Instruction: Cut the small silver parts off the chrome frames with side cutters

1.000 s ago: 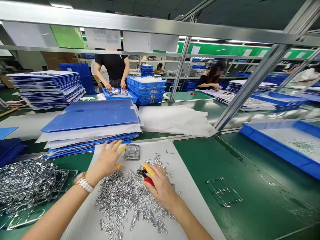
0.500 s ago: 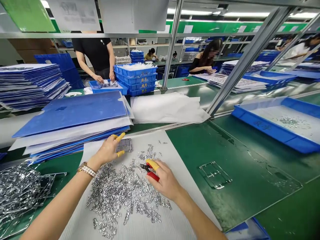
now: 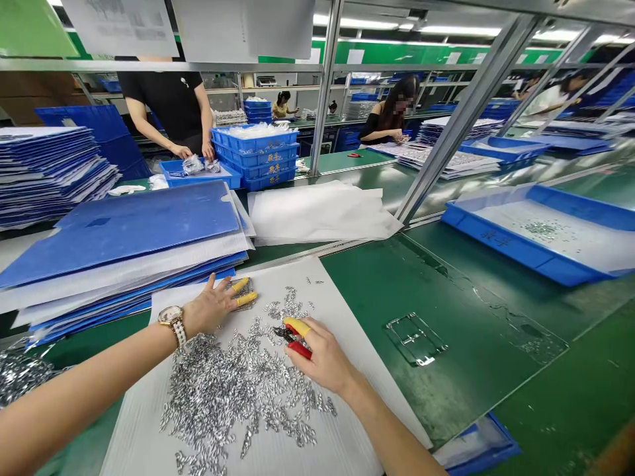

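My left hand (image 3: 213, 307), yellow covers on two fingertips, is palm down with fingers stretched out. Its fingers lie over a small rectangular piece (image 3: 249, 288), mostly hidden; whether they grip it I cannot tell. In my right hand (image 3: 320, 357), closed around red handles, is a pair of side cutters (image 3: 297, 346) with dark jaws pointing left. One finger of that hand wears a yellow cover too. Below the jaws spreads a heap of small shiny metal parts (image 3: 233, 390) on a white sheet (image 3: 342, 436).
To the right lies a metal frame (image 3: 417, 338) on the green table. A blue tray (image 3: 526, 248) with small bits stands farther right. Stacked blue boards (image 3: 149, 218) rise at left, near tangled metal frames (image 3: 22, 377). Across the bench a person (image 3: 163, 112) handles parts in a tray.
My left hand has turned palm down over the small piece, its fingers now stretched to the right. My right hand with the side cutters has barely moved. The view has shifted slightly right.
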A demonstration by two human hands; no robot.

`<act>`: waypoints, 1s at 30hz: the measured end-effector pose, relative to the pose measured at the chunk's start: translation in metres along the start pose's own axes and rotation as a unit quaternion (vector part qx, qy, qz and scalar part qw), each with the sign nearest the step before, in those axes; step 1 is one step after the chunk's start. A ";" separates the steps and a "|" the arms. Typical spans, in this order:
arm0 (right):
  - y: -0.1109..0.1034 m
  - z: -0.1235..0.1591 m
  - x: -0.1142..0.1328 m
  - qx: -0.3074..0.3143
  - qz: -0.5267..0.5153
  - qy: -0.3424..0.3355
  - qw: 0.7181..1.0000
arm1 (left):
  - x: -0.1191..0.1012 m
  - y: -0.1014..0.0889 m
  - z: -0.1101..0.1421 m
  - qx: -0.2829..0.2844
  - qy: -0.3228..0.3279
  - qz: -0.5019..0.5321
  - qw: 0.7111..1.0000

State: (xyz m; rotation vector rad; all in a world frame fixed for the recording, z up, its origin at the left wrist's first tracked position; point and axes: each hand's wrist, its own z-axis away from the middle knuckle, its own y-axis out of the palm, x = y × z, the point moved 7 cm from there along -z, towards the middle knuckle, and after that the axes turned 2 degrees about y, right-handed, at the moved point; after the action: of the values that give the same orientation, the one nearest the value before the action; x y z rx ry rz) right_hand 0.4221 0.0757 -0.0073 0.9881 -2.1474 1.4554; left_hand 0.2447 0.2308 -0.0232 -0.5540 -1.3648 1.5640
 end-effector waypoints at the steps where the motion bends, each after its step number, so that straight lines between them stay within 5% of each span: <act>1: 0.000 0.001 -0.003 0.004 -0.001 0.008 1.000 | 0.000 0.000 -0.001 0.006 0.003 -0.009 1.000; 10: -0.012 0.001 -0.009 0.001 -0.001 0.020 1.000 | 0.000 -0.020 0.002 -0.034 0.051 -0.051 0.997; 30: -0.013 0.000 0.001 0.016 0.040 0.022 0.999 | -0.005 -0.019 -0.010 -0.034 0.096 0.020 0.995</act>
State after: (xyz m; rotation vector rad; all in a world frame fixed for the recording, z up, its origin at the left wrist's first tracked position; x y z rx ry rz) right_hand 0.4307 0.0725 0.0016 0.8810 -2.1615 1.5379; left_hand 0.2625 0.2301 -0.0092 -0.7569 -1.2700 1.4596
